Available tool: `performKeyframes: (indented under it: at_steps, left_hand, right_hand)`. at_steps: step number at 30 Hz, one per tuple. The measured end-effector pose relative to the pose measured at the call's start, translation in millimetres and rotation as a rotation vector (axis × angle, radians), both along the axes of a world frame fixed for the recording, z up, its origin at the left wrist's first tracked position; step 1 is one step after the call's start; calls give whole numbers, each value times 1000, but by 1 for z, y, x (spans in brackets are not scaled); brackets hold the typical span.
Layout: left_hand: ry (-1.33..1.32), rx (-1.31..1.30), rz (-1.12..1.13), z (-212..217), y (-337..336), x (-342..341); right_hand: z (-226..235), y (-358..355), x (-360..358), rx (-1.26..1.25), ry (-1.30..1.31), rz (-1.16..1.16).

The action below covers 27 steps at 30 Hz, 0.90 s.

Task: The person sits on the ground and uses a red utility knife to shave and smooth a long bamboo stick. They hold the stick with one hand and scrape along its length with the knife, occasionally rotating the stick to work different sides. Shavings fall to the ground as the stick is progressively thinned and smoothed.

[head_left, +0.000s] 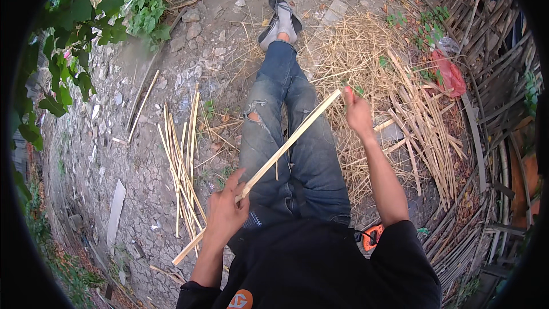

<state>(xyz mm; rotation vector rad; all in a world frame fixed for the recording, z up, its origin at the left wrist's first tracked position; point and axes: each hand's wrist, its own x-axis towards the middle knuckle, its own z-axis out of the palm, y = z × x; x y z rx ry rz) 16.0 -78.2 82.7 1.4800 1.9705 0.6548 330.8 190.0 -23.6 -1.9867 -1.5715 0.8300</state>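
A long pale bamboo strip (294, 136) runs slantwise across my lap, its near end reaching down to the left past my left forearm. My left hand (227, 210) is closed around its lower part, with the index finger pointing along it. At the strip's upper end, my right hand (358, 115) is closed in a fist above the right knee. Something small and red shows at the top of that fist; I cannot make out what it is. A thin sliver hangs down beside the strip's middle.
Split bamboo strips (184, 163) lie on the ground to the left. More strips (432, 137) and a heap of shavings (354, 51) spread to the right. An orange tool (373, 237) sits by my right hip. Stacked poles (486, 40) and a red plastic bag (449, 74) are at the right.
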Motion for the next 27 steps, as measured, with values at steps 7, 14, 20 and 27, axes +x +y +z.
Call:
performKeyframes:
  at_steps: [7, 14, 20, 27]
  left_hand:
    - [-139, 44, 111, -16, -18, -38]
    - [-239, 320, -10, -27, 52, 20]
    - [-196, 347, 13, -27, 67, 31]
    - [-328, 267, 74, -20, 68, 10]
  right_hand:
    - [-13, 27, 104, 283, 72, -139]
    - [60, -37, -30, 93, 723, 199]
    - [38, -60, -76, 127, 566, 423]
    - [-11, -95, -90, -75, -242, 913]
